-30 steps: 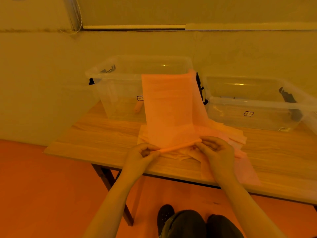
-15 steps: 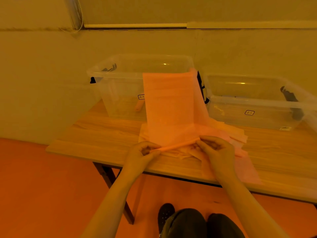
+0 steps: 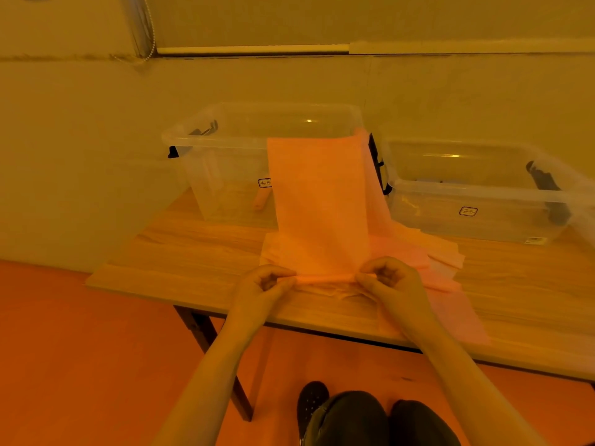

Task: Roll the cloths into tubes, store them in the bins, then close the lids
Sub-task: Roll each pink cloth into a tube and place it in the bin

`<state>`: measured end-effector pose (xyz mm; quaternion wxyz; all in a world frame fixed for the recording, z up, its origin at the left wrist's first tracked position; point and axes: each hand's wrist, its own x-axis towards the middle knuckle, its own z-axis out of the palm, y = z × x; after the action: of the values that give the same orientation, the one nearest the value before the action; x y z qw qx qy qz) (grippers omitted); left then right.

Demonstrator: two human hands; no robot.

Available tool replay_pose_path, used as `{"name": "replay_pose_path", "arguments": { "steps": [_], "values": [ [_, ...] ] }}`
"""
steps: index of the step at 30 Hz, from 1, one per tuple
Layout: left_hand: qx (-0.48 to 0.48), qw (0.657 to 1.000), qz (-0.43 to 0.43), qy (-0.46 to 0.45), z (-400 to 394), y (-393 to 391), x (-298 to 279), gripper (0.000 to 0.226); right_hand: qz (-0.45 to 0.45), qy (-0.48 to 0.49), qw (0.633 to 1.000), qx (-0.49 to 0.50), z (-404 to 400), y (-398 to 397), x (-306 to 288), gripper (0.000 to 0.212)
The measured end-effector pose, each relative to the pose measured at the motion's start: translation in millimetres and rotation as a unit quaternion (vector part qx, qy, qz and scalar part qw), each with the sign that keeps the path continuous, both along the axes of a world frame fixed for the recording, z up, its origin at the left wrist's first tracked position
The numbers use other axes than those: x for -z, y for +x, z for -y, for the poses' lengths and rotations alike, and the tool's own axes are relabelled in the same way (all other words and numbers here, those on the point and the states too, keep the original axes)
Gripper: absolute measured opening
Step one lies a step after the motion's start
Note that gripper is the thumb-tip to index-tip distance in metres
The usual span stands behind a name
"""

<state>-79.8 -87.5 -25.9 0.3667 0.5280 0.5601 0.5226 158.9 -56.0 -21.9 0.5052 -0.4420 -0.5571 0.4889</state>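
A long orange-pink cloth (image 3: pixel 318 201) hangs over the front rim of the left clear bin (image 3: pixel 225 175) and runs down onto the table. Its near edge is rolled into a thin tube (image 3: pixel 325 279). My left hand (image 3: pixel 262 286) pinches the tube's left end and my right hand (image 3: pixel 391 284) pinches its right end. Under the tube lies a stack of more pink cloths (image 3: pixel 428 262). One rolled cloth (image 3: pixel 261 201) lies inside the left bin. The right clear bin (image 3: pixel 476 217) stands open beside it.
The wooden table (image 3: pixel 193 252) stands against a wall, its front edge just under my wrists. Black latches sit on the bins' ends (image 3: pixel 544 181). One pink cloth (image 3: pixel 457 317) reaches the table's front edge at the right. My feet (image 3: pixel 312 403) rest on the orange floor.
The rolled edge has turned level and moved slightly away from me, and both hands have shifted with it. The cloth hangs over the bin as before.
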Motion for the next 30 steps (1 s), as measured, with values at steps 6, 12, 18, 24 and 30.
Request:
{"name": "replay_pose_path", "arguments": {
  "steps": [6,12,18,24,30],
  "values": [
    [0.005,1.0,-0.019,-0.005,-0.6,-0.3,0.1,0.018,0.032,0.006,0.999,-0.036,2.8,-1.3,-3.9,0.009],
    [0.034,0.999,-0.012,-0.002,3.5,1.4,-2.0,0.015,0.013,-0.001,1.0,-0.028,2.0,-2.2,-4.4,0.007],
    [0.019,1.0,-0.016,-0.008,5.1,1.9,-3.3,0.008,0.018,0.002,0.999,-0.03,5.6,-2.3,-7.2,0.013],
    [0.049,0.999,0.002,-0.01,5.2,1.7,-2.2,0.015,0.023,0.016,0.999,-0.033,7.3,-2.6,-8.2,0.008],
    [0.034,0.999,-0.016,-0.016,3.9,0.7,-1.3,0.012,0.035,0.019,0.999,-0.017,5.4,-1.7,-5.0,0.013]
  ]
}}
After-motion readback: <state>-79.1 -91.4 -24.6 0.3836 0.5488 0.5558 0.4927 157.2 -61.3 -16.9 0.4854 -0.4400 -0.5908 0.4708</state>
